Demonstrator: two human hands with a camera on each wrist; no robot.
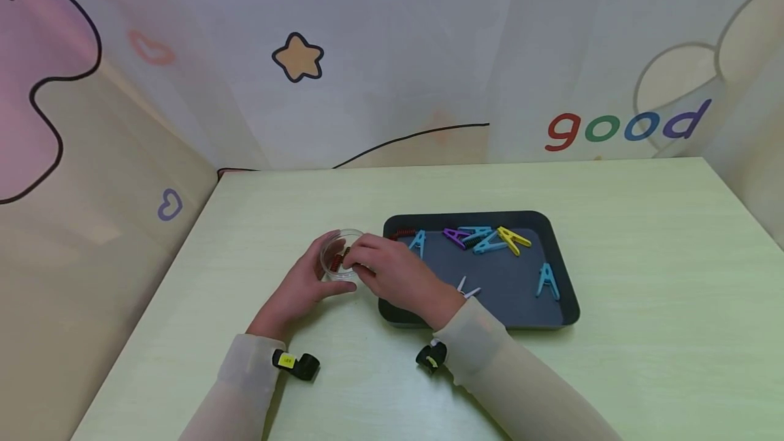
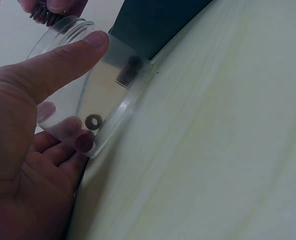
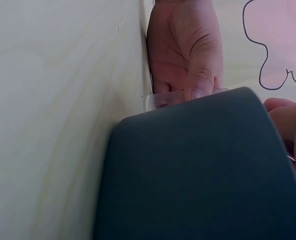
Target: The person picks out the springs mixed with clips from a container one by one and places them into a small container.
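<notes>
My left hand [image 1: 297,295] grips a small clear jar [image 2: 108,107], thumb on one side and fingers on the other. Coil springs lie inside it: a dark spring [image 2: 130,71], another seen end-on as a ring [image 2: 94,122], and a reddish piece [image 2: 84,142]. Over the jar's mouth, my right hand [image 1: 401,274] pinches a dark coil spring [image 2: 47,15] between thumb and fingers. The right wrist view has the right hand's fingers [image 3: 287,120] only at its edge, and the tray hides most of the jar there.
A dark grey tray [image 1: 560,312] stands right of the jar, partly under my right forearm. In it lie a purple clip [image 1: 455,237], a yellow clip [image 1: 513,239], several blue clips [image 1: 547,282], a white clip [image 1: 469,289], and a reddish spring [image 1: 404,232]. A printed cloth hangs behind the table [image 1: 643,257].
</notes>
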